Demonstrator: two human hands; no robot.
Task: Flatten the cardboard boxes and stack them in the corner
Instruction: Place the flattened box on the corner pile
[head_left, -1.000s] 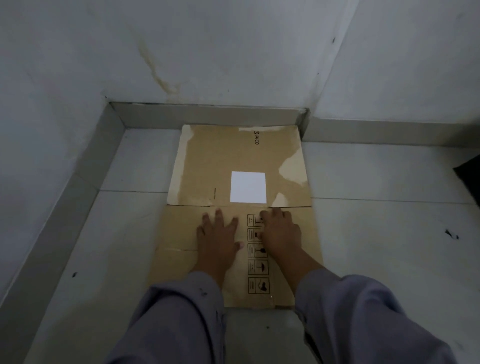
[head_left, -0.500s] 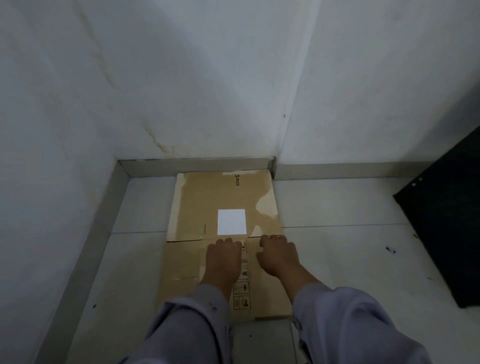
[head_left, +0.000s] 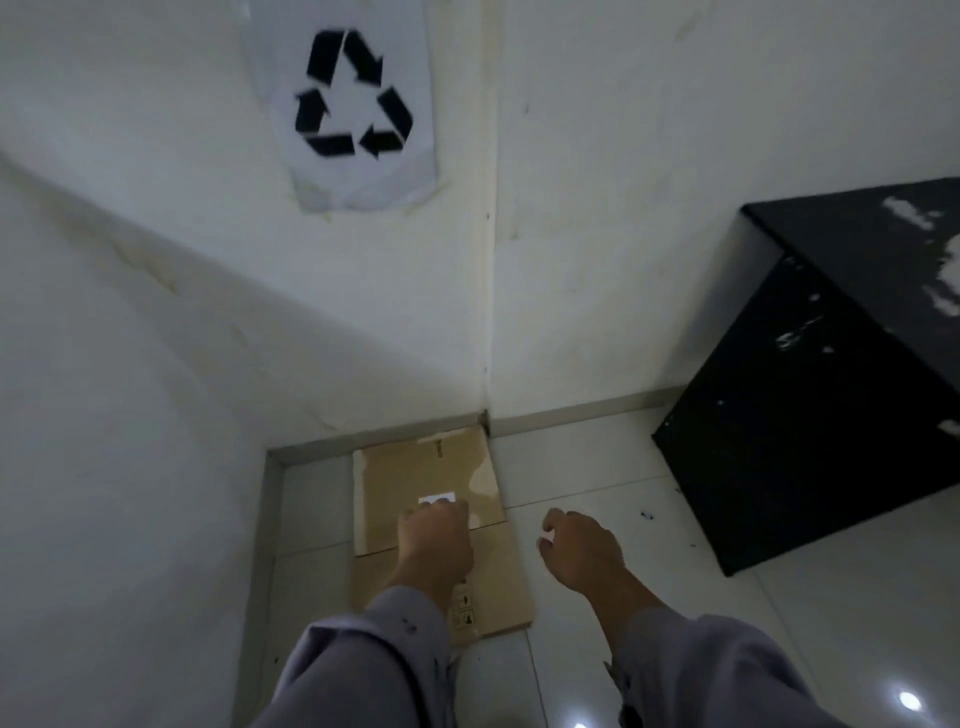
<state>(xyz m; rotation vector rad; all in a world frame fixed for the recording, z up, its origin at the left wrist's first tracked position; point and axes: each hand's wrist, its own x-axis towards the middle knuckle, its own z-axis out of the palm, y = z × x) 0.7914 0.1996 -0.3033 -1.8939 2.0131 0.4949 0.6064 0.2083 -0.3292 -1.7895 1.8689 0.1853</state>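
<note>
Flattened brown cardboard (head_left: 410, 473) lies on the tiled floor, pushed into the corner against the baseboard. A second flat piece (head_left: 501, 587) with printed handling symbols overlaps its near end. My left hand (head_left: 436, 540) is over the seam between the two pieces and covers part of a white label (head_left: 439, 500); I cannot tell whether it touches the cardboard. My right hand (head_left: 582, 553) hangs over bare floor to the right of the cardboard, fingers loosely curled and holding nothing.
A black cabinet (head_left: 810, 441) stands on the floor at the right, near the wall. A paper sheet with a recycling symbol (head_left: 358, 104) is stuck on the wall above the corner. The left wall and its baseboard (head_left: 262, 561) run close beside the cardboard.
My view has risen and pulled back from the floor. Both hands have come off their flat press on the cardboard, and my right hand has moved right, off the cardboard.
</note>
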